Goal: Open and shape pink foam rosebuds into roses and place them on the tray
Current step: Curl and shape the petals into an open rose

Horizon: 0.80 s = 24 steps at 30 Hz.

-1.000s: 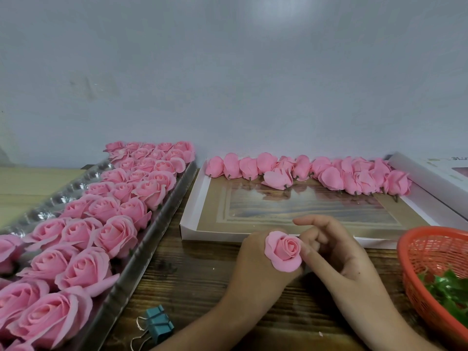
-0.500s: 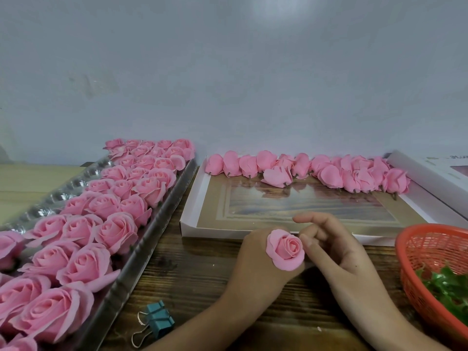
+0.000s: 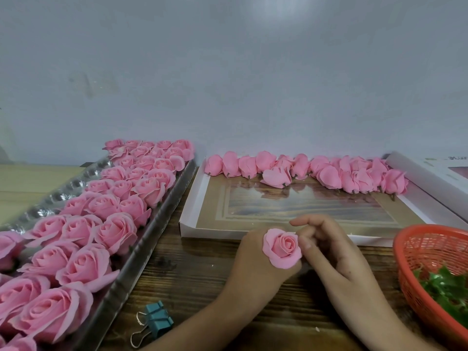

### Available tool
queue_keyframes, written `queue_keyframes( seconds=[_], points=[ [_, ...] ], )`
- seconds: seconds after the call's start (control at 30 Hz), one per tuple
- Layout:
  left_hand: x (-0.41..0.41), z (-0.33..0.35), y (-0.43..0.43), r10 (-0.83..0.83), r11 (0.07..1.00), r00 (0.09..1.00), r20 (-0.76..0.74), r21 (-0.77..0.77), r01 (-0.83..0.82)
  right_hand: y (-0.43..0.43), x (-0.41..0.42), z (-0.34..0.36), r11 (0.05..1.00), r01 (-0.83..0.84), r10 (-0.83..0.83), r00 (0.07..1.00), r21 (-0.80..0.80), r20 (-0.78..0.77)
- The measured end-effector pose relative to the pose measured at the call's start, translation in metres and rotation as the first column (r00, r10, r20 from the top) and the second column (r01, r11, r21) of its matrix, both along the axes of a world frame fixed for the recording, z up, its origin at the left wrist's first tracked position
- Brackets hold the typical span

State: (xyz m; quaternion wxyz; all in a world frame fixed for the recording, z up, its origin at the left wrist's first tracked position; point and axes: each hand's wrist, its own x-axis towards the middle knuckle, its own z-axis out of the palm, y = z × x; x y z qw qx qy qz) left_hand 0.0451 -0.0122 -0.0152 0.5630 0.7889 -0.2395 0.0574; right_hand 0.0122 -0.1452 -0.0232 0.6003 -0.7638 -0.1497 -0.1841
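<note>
One rose (image 3: 281,249) was in work, the first said. Where was it?

Near the middle, over the table (image 3: 197,274), the second said, well right of the tray (image 3: 141,252). The left hand (image 3: 255,267) was closed round it from behind, with the bloom facing the camera. The right hand (image 3: 336,257) had curled fingers at the rose's right edge and the forefinger lifted clear. Whether it pinched the outer petal or only touched it, I could not tell.

What could go wrong from there?

The foam petals looked thin, so too hard a pull from the right hand would likely tear one or leave the bloom lopsided. A tight squeeze from the left hand could crush the base. The roses (image 3: 83,224) crowded the tray's right side, with bare cells only along its left. Set down carelessly, this one could tip its neighbours. The clip (image 3: 157,323) lay near the tray's rim, a possible snag. The buds (image 3: 298,168) sat in the box (image 3: 192,198), far from both hands.
</note>
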Motion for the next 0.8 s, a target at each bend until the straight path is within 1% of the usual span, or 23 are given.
queue_keyframes(
  seconds=[0.07, 0.17, 0.2, 0.3, 0.4, 0.43, 0.5, 0.57, 0.63, 0.7, 0.8],
  points=[
    [0.0, -0.001, -0.001, -0.002, 1.0, 1.0, 0.019, 0.002, 0.002, 0.001, 0.0, 0.001, 0.999, -0.026, 0.026, 1.0, 0.037, -0.004],
    [0.0, -0.003, -0.002, -0.011, 0.999, 0.998, 0.058, 0.035, 0.009, 0.0, 0.002, -0.001, 0.983, -0.066, 0.08, 0.994, 0.174, -0.071],
    [0.0, -0.003, -0.002, -0.012, 0.999, 0.998, 0.063, 0.044, 0.009, -0.001, 0.003, -0.001, 0.978, -0.069, 0.088, 0.992, 0.194, -0.088],
    [0.0, -0.004, -0.002, -0.014, 0.999, 0.998, 0.056, 0.043, 0.012, -0.001, 0.002, -0.003, 0.989, -0.046, 0.059, 0.995, 0.143, -0.084],
    [0.001, -0.004, -0.001, -0.011, 0.999, 0.999, 0.045, 0.036, 0.01, 0.001, 0.001, -0.002, 1.0, -0.006, 0.007, 0.998, 0.01, -0.056],
    [0.0, -0.003, -0.002, -0.002, 0.999, 0.999, 0.047, 0.047, -0.001, 0.001, 0.001, -0.002, 1.0, 0.001, -0.001, 0.999, 0.0, -0.052],
    [0.0, -0.003, -0.002, 0.034, 0.998, 0.998, 0.045, 0.047, -0.036, 0.0, 0.001, -0.002, 0.999, 0.031, -0.031, 0.999, 0.027, -0.029],
    [0.0, -0.003, -0.001, 0.074, 0.997, 0.997, 0.014, 0.0, -0.074, -0.002, -0.001, 0.0, 0.996, 0.066, -0.067, 0.998, 0.052, 0.02],
    [0.0, -0.002, 0.0, 0.079, 0.996, 0.997, -0.008, -0.035, -0.079, -0.001, -0.004, 0.001, 0.997, 0.04, -0.043, 0.998, 0.06, 0.051],
    [0.0, -0.002, 0.0, 0.051, 0.998, 0.999, -0.01, -0.019, -0.051, 0.002, -0.006, 0.003, 1.0, -0.006, 0.004, 0.998, 0.029, 0.062],
    [0.0, -0.001, 0.0, 0.054, 0.998, 0.998, -0.021, 0.022, -0.053, 0.004, -0.007, 0.004, 1.0, -0.003, 0.004, 0.998, -0.011, 0.058]
  ],
)
